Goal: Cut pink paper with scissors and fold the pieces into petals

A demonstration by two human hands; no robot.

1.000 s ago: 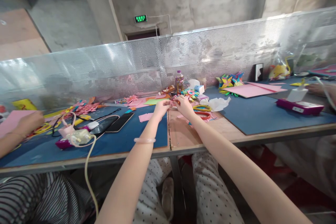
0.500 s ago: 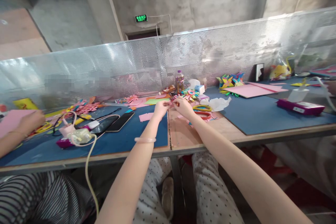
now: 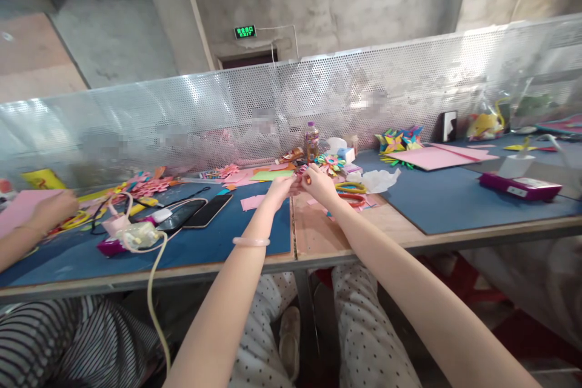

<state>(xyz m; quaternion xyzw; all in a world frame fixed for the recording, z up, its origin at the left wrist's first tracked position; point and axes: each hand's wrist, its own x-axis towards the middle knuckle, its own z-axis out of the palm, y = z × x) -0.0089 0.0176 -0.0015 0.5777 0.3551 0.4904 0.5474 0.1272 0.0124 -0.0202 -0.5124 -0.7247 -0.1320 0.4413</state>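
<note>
Pink paper piece (image 3: 302,173), small and crumpled-looking, sits pinched between both hands above the table (image 3: 318,236), details too small to tell. Left hand (image 3: 279,188) and right hand (image 3: 319,185) each clench fingertips on it; steady, close pinches and small moves would likely keep folds neat.

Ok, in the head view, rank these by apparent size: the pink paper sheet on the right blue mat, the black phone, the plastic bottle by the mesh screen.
1. Pink paper sheet, largest.
2. Black phone; nearer the camera, so unsure.
3. Plastic bottle, smallest, though farthest away.
</note>
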